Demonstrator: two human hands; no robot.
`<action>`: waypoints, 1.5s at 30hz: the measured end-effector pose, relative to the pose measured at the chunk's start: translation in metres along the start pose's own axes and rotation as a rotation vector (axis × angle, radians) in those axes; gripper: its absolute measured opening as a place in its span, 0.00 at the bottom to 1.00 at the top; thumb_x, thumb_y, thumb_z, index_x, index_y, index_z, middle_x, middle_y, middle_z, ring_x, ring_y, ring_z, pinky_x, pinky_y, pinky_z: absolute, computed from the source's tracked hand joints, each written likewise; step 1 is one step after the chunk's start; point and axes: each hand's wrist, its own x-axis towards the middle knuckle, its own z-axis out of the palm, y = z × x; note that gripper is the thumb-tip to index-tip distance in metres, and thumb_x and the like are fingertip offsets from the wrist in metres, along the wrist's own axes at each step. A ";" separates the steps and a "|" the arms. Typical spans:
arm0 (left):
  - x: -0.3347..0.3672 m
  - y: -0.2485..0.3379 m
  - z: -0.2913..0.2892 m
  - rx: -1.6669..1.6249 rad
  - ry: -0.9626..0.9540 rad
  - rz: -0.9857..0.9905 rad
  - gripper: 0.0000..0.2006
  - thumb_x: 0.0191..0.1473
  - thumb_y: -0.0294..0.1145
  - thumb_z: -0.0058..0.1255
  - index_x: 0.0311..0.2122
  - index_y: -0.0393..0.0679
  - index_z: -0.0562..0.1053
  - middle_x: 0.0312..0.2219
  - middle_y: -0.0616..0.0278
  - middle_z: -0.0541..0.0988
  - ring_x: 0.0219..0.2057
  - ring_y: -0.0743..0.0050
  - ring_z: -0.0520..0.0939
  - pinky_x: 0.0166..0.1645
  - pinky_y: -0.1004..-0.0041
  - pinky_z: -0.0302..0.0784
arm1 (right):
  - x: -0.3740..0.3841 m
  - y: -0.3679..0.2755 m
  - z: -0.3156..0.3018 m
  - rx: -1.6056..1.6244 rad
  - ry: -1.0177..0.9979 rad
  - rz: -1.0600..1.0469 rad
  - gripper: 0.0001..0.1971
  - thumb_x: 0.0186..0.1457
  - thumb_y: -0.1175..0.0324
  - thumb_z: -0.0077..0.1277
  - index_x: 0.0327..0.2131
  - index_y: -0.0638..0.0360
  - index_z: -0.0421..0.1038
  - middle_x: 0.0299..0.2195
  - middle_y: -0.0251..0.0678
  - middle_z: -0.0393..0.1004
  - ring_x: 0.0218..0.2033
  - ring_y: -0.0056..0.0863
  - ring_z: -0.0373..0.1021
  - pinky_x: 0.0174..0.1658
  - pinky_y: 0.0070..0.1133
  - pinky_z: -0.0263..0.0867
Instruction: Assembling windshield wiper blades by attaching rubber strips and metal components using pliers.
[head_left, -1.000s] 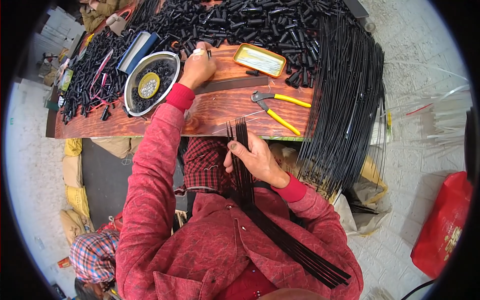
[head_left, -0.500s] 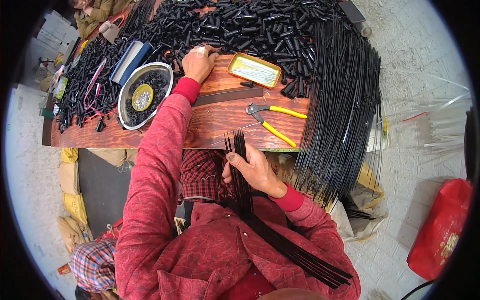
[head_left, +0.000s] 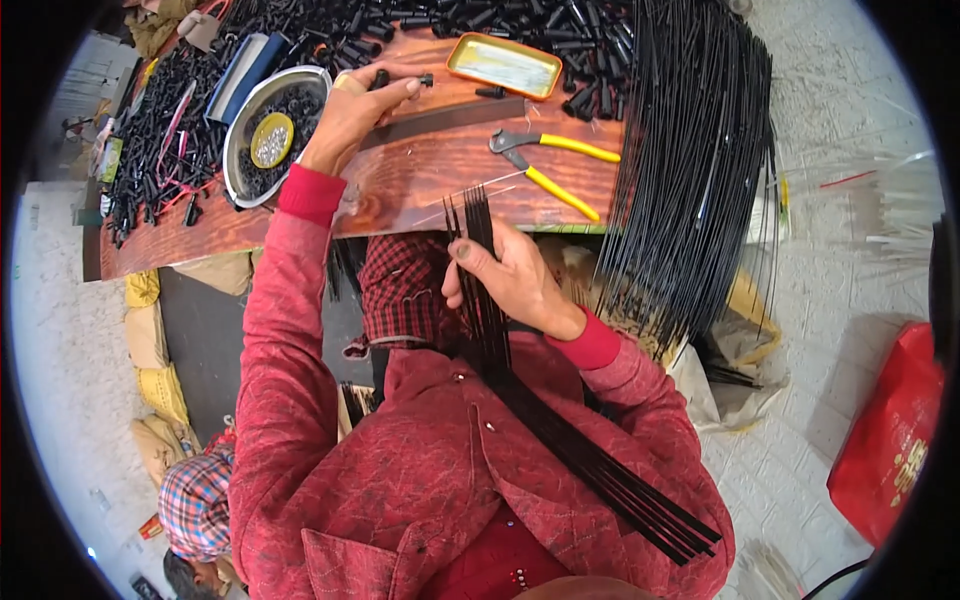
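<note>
Over the table's left-middle part, my left hand is closed on small black plastic tube pieces, one between thumb and fingertips and one further back among the fingers. In front of my chest my right hand is wrapped round a bundle of thin black rods. Their tips stick up above the thumb, slightly fanned, and their long ends slant down across my jacket to the lower right. Left of my left hand stands a metal bowl of small black rings, with a yellow dish of tiny silvery bits inside.
End-cutting pliers with yellow handles lie on the wooden table. Behind them are a dark flat bar and a yellow tin of thin pale pins. Black rods drape over the right edge. A person in a checked garment is at lower left.
My left hand has drawn back from the heap of black tube pieces toward me and left, now with pieces in its fingers. The view has shifted; my right hand keeps its grip on the rods.
</note>
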 end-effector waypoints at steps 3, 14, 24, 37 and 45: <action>-0.051 0.002 0.004 -0.204 -0.053 -0.136 0.11 0.55 0.26 0.59 0.44 0.38 0.77 0.25 0.72 0.76 0.19 0.91 0.67 0.23 0.86 0.60 | -0.004 0.002 0.002 0.035 -0.006 -0.015 0.16 0.67 0.58 0.45 0.41 0.64 0.62 0.25 0.39 0.75 0.24 0.26 0.74 0.31 0.22 0.72; -0.155 -0.017 0.002 -0.695 -0.155 -0.175 0.16 0.53 0.27 0.61 0.47 0.33 0.75 0.30 0.64 0.78 0.24 0.87 0.70 0.26 0.83 0.63 | -0.021 -0.006 0.038 0.013 -0.054 -0.064 0.16 0.67 0.57 0.46 0.41 0.63 0.63 0.24 0.38 0.75 0.24 0.25 0.73 0.31 0.20 0.71; -0.192 -0.007 0.001 -0.776 -0.135 -0.066 0.11 0.60 0.33 0.55 0.43 0.36 0.73 0.38 0.57 0.80 0.29 0.86 0.74 0.25 0.85 0.64 | -0.027 -0.003 0.067 -0.031 -0.048 -0.069 0.16 0.67 0.57 0.46 0.40 0.63 0.63 0.24 0.37 0.74 0.24 0.24 0.73 0.30 0.20 0.71; -0.202 -0.018 0.002 -0.697 -0.109 -0.049 0.16 0.60 0.37 0.56 0.45 0.33 0.76 0.23 0.70 0.72 0.23 0.90 0.68 0.21 0.86 0.58 | -0.023 0.000 0.077 -0.038 -0.072 -0.071 0.16 0.67 0.57 0.46 0.41 0.62 0.64 0.25 0.37 0.74 0.24 0.24 0.73 0.30 0.19 0.71; -0.203 -0.013 0.009 -0.636 -0.141 -0.038 0.16 0.60 0.39 0.55 0.45 0.35 0.77 0.23 0.71 0.72 0.22 0.91 0.67 0.21 0.86 0.56 | -0.022 0.001 0.078 -0.033 -0.097 -0.089 0.15 0.68 0.59 0.44 0.44 0.64 0.64 0.24 0.37 0.74 0.24 0.23 0.73 0.30 0.19 0.71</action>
